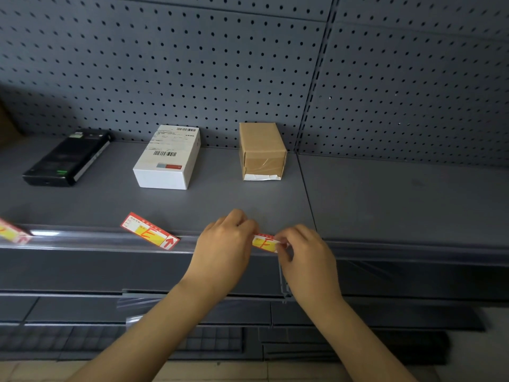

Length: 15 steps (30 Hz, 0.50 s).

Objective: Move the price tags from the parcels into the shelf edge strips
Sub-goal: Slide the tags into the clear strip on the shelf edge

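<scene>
Three parcels stand on the grey shelf (220, 199): a black box (67, 157) at left, a white box (168, 158) in the middle, a brown taped box (261, 150) at right. A red-and-yellow price tag (265, 242) sits at the clear shelf edge strip (110, 239) below the brown box. My left hand (225, 246) pinches the tag's left end and my right hand (305, 252) pinches its right end. A second tag (150, 230) leans in the strip below the white box. A third tag (12, 231) shows at the far left edge.
A grey pegboard wall (220, 64) backs the shelf. A seam (305, 188) divides this shelf from the bare shelf section on the right (399, 199). Lower shelves (137, 312) and dark grid panels lie below, with a pale floor at the bottom.
</scene>
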Available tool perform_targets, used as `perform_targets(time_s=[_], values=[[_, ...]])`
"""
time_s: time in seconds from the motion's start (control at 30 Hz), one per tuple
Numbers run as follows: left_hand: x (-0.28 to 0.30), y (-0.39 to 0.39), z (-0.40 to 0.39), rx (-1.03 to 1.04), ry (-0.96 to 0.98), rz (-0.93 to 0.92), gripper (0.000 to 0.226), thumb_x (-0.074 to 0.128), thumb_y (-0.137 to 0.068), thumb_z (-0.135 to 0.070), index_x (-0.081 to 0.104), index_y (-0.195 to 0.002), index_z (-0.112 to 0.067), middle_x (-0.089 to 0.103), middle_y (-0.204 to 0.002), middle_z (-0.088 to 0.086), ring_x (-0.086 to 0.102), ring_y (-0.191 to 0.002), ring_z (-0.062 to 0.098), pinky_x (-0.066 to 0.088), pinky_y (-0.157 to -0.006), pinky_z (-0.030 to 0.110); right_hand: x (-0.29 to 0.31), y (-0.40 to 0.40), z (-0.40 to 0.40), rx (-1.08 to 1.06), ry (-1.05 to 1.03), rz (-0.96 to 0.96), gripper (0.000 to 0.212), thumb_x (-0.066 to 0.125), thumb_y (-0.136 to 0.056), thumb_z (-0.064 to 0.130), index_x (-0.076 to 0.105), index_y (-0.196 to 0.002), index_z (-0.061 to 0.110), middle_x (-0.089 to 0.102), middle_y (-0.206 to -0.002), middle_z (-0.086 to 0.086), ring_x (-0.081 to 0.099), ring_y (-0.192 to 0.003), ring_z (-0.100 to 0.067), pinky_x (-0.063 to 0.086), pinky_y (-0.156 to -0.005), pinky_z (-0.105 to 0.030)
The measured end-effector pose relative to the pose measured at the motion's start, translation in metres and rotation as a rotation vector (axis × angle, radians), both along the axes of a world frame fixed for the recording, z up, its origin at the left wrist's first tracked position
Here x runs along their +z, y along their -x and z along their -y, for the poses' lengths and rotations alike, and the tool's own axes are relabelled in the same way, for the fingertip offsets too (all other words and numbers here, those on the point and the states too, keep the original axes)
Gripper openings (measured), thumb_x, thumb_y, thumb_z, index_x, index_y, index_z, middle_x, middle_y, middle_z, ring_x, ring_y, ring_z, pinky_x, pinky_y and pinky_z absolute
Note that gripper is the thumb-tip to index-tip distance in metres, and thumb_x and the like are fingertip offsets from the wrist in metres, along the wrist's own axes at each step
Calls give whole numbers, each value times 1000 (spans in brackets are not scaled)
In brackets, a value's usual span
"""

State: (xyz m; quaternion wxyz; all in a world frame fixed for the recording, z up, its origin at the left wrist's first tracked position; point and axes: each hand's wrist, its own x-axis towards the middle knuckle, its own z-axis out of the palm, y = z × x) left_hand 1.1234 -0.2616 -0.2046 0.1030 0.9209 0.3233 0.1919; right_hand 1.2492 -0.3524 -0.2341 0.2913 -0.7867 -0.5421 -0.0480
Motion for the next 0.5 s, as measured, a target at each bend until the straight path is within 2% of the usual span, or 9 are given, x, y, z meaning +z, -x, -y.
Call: perform_targets(time_s=[0.2, 0.33, 0.5], values=[[-1, -1, -3, -5, 59, 23, 18, 58, -89, -4, 67, -100, -16, 59, -103, 2, 62, -82, 21, 58, -70, 33, 2, -1, -2, -4, -12, 7, 15, 74, -77, 7, 67, -88, 14, 67, -83, -1, 59, -75, -19, 51, -57, -33], [-1, -1, 2, 14, 33, -22, 20, 65, -80, 3, 70, -88, -14, 64, -89, 4, 63, -70, 24, 55, -55, 35, 7, -5, -4, 34, 27, 4, 15, 72, -77, 5, 67, -87, 14, 68, -83, -1, 60, -77, -17, 52, -60, -33], [-3, 0, -3, 35, 5, -73, 24, 63, -79, 2, 72, -89, -17, 67, -88, 4, 64, -74, 25, 51, -59, 32, 15, -6, -3, 129, 91, 61, 13, 69, -77, 0, 66, -82, 12, 65, -81, -2, 58, -78, -19, 50, -62, -32]])
